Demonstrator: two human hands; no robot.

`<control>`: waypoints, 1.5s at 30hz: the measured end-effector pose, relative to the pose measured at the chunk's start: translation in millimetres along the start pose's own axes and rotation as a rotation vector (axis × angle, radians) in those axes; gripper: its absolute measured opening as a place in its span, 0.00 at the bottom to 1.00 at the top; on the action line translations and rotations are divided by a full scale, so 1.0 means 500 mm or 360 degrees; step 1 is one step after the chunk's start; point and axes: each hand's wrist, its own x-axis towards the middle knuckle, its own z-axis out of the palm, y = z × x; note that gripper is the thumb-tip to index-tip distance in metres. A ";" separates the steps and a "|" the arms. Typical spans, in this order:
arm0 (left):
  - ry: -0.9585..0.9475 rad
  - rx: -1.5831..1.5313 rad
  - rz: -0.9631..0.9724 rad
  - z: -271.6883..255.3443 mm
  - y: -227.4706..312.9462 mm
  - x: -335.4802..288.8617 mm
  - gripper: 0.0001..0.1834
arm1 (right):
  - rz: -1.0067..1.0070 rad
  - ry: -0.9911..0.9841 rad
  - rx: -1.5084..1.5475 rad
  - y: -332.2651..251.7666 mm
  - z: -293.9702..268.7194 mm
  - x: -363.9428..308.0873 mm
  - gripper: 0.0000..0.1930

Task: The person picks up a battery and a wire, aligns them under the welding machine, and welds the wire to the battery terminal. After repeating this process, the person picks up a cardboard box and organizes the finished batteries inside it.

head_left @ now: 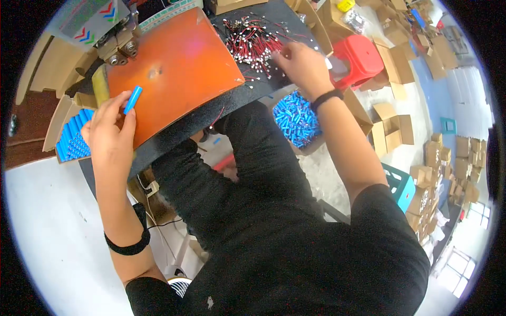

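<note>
My left hand (112, 121) pinches a blue cylindrical battery cell (133, 100) between thumb and fingers, above the left edge of an orange board (179, 63). Beside that hand, a cardboard box (54, 126) holds rows of blue cells (74, 138). My right hand (303, 66) reaches to the right side of a heap of red and black wire leads (247, 45) with small white connectors. Its fingertips are drawn together at the heap, and what lies between them is too small to make out.
A metal machine head (120, 50) stands at the board's far left corner. Below my right forearm, a box holds many loose blue cells (297, 118). A red plastic stool (358, 60), a teal crate (399, 187) and open cartons (392, 129) stand to the right. A stray lead (216, 118) hangs at the table's front edge.
</note>
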 end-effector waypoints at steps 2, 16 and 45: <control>-0.0008 0.0022 -0.0011 -0.002 0.011 0.005 0.17 | 0.0004 -0.0154 -0.0138 0.001 0.006 -0.003 0.17; -0.0141 -0.0095 -0.0103 -0.009 0.017 0.028 0.17 | 0.0017 0.0064 0.0000 0.010 -0.108 0.070 0.12; -0.0077 -0.0291 0.0009 0.003 0.011 0.045 0.16 | -0.0106 0.0252 0.0588 -0.080 -0.166 0.131 0.08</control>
